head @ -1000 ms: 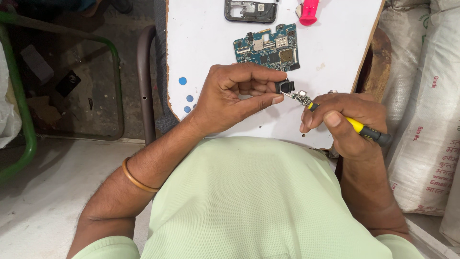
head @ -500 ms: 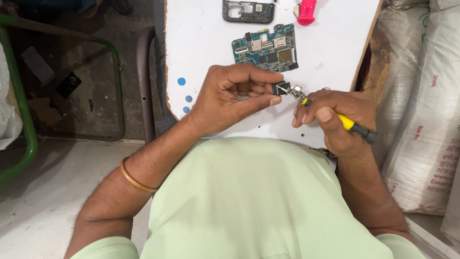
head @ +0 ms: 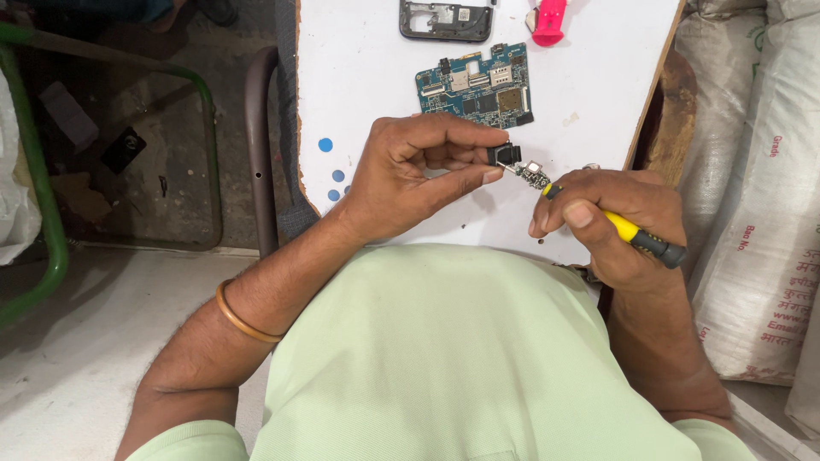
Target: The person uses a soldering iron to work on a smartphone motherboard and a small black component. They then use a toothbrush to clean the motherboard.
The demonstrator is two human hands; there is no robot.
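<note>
Since the earlier frames the right hand (head: 619, 218) has been drawn slightly up and toward the left hand, so that the tip of the screwdriver (head: 611, 224) is now brought close against the small black part (head: 504, 154); the left hand (head: 410, 175) has hardly shifted. The small black part is pinched between the thumb and forefinger of the left hand, with the other fingers curled loosely beneath it, and it is held above the near portion of the white bench (head: 367, 77). The screwdriver, with a yellow shaft section and a dark grip, is clasped in the right hand, the fingers being wrapped round the handle and the forefinger laid along it. A tiny metallic piece (head: 535, 175) is seen at the tip of the tool, just beside the black part; whether it is joined to the part or merely resting on the tip cannot be told, as it is too small in this view.

Farther back on the bench a blue-green circuit board (head: 474, 90) is laid flat, well apart from both hands. Beyond it a dark phone frame (head: 445, 20) is seen at the far edge, with a pink object (head: 547, 20) just to its right. A few blue dots (head: 325, 145) are marked near the left edge of the bench. A thin orange bangle (head: 242, 318) is worn on the left forearm. White sacks (head: 760, 213) are stacked to the right of the bench.
</note>
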